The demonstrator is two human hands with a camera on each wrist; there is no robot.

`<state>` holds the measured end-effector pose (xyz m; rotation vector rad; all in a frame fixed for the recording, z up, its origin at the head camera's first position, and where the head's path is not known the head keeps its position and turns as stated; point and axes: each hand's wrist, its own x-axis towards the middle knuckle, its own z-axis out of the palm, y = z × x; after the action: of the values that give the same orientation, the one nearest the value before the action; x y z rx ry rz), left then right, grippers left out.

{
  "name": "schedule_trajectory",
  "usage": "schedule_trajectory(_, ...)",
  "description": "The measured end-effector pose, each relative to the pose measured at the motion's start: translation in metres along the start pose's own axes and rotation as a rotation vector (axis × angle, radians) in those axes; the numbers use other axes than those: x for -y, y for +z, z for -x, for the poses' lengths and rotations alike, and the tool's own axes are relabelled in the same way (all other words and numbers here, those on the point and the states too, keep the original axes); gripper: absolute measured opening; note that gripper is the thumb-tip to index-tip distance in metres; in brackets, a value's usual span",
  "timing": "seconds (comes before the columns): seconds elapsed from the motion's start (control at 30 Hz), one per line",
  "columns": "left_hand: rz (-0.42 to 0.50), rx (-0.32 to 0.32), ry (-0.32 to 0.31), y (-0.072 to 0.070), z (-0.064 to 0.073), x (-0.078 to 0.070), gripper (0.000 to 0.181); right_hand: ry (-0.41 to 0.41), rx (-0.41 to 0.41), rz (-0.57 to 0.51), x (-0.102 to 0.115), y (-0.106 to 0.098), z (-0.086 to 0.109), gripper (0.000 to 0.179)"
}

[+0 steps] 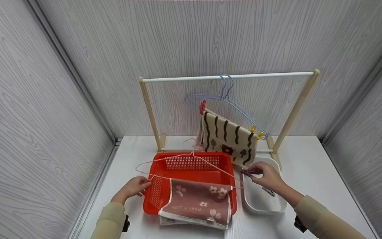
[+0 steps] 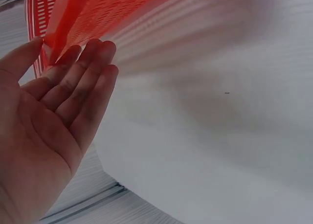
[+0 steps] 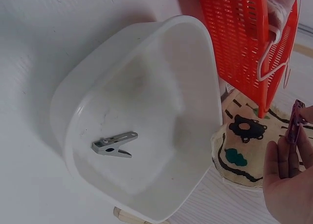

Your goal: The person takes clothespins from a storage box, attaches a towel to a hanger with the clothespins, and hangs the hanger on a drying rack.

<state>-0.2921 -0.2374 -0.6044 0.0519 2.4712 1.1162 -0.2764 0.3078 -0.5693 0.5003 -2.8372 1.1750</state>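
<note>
My left hand grips the left rim of the red basket, thumb and fingers on either side of it. A pink hanger lies across the basket, with a mauve flowered towel folded over its lower bar. My right hand pinches a purple clothespin above the white bin. Inside that bin lies a grey clothespin. Right beside the pinching fingers is the lower edge of a cream towel with dark wavy stripes.
Behind the basket stands a rack with a white rail and wooden legs. Two blue hangers hang there; red clips and yellow clips are on the cream towel. Patterned walls enclose the white table.
</note>
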Motion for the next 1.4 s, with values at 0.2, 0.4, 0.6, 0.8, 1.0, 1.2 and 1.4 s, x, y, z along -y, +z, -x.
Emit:
schedule_trajectory(0.2,-0.147,0.025,0.036,-0.026,0.008,-0.012,0.020,-0.010,0.003,-0.018,0.000,0.001,0.001,0.023)
schedule_trajectory(0.4,-0.202,0.023,0.077,-0.052,0.008,-0.024,0.023,-0.020,0.001,-0.032,-0.002,0.001,0.003,0.023)
schedule_trajectory(0.6,-0.210,0.022,0.101,-0.069,0.000,-0.034,0.023,-0.003,0.007,-0.046,-0.006,0.000,0.003,0.024)
schedule_trajectory(0.8,-0.253,0.015,0.097,-0.079,-0.011,-0.041,0.028,0.008,0.028,-0.059,-0.009,0.002,0.004,0.023)
schedule_trajectory(1.0,-0.286,-0.032,0.097,-0.080,-0.021,-0.050,0.025,-0.006,0.029,-0.048,-0.009,0.001,0.004,0.024)
schedule_trajectory(1.2,-0.335,-0.074,0.129,-0.073,-0.028,-0.056,0.028,-0.011,0.035,-0.060,-0.011,0.001,0.005,0.024)
schedule_trajectory(1.4,-0.334,-0.080,0.125,-0.065,-0.035,-0.055,0.041,0.030,0.046,-0.066,-0.012,0.003,0.008,0.023)
